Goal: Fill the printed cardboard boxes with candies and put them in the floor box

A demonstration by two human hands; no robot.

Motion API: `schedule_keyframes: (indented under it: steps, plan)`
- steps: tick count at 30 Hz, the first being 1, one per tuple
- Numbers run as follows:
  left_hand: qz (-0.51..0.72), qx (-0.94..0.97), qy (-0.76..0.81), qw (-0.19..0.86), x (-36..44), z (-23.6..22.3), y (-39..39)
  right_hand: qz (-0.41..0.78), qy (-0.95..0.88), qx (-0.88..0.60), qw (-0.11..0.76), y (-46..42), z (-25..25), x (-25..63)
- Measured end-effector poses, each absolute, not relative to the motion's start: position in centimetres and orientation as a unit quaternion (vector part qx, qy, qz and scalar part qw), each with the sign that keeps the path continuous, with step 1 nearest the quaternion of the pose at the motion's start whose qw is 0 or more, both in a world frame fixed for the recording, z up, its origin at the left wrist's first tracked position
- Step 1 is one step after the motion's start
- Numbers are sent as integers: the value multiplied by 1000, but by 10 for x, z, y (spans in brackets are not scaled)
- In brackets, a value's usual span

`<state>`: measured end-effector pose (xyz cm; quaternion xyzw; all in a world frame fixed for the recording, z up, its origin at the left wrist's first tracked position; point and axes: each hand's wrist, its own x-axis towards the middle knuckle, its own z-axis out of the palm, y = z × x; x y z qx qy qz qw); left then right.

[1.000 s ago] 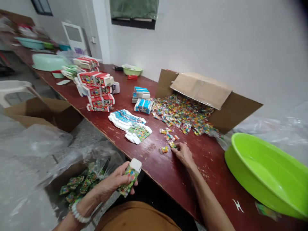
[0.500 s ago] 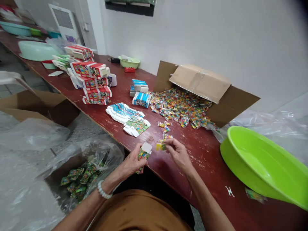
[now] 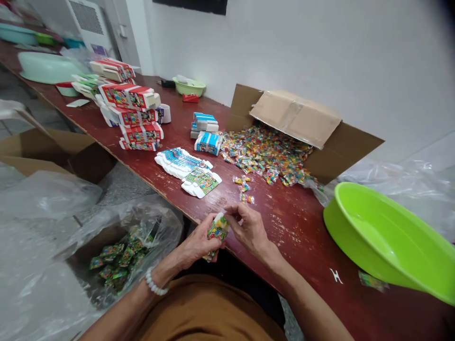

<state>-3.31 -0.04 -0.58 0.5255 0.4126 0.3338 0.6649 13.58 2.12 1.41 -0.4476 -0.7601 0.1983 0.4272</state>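
Wrapped around a small green printed candy box (image 3: 216, 232), my left hand (image 3: 199, 244) keeps it upright near the table's front edge. My right hand (image 3: 247, 227) is at the box's top opening, fingers pinched on a yellow wrapped candy (image 3: 222, 222), partly hidden by the fingers and the box. A few loose wrapped candies (image 3: 245, 187) lie on the table just beyond. Left of them is a fanned row of flat blue cartons (image 3: 181, 160), with a flat green carton (image 3: 202, 182) at its near end.
A cardboard box on its side (image 3: 295, 116) spills a heap of wrapped candies (image 3: 265, 154). A green basin (image 3: 384, 241) stands at right. Red carton bundles (image 3: 128, 97) and blue carton bundles (image 3: 208, 143) are stacked at left. Below, a plastic-lined box holds green packets (image 3: 121, 260).
My right hand picked up a yellow candy from the table and brought it left to the box opening. My left hand raised the box and moved it right. The view tilted down.
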Motion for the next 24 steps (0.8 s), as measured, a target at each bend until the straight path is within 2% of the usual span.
schedule_keyframes:
  steps: [4,8,10,13,15,17,19,22,24]
  plan:
    - [369,490,415,672,-31,-5,-3,324,-730,-444,406,14,12,130]
    - [401,388,386,734,-33,-6,-3,417,-604,-474,486,16,11,136]
    - [404,344,380,758,-34,-7,-2,478,-547,-472,500,16,10,137]
    - [416,354,383,745,-33,-7,-2,639,-475,-413,442,12,6,129]
    - [439,374,387,719,-31,-7,-2,697,-443,-384,413,8,3,123]
    - [454,367,393,711,-30,-7,-3,660,-463,-397,438,6,0,119]
    - [446,330,382,739,-31,-7,-3,540,-550,-417,482,5,0,120]
    - [396,257,339,814,-33,-5,-3,386,-682,-394,481,5,3,126]
    - [395,224,325,830,-32,-4,-3,395,-690,-398,458,4,5,128]
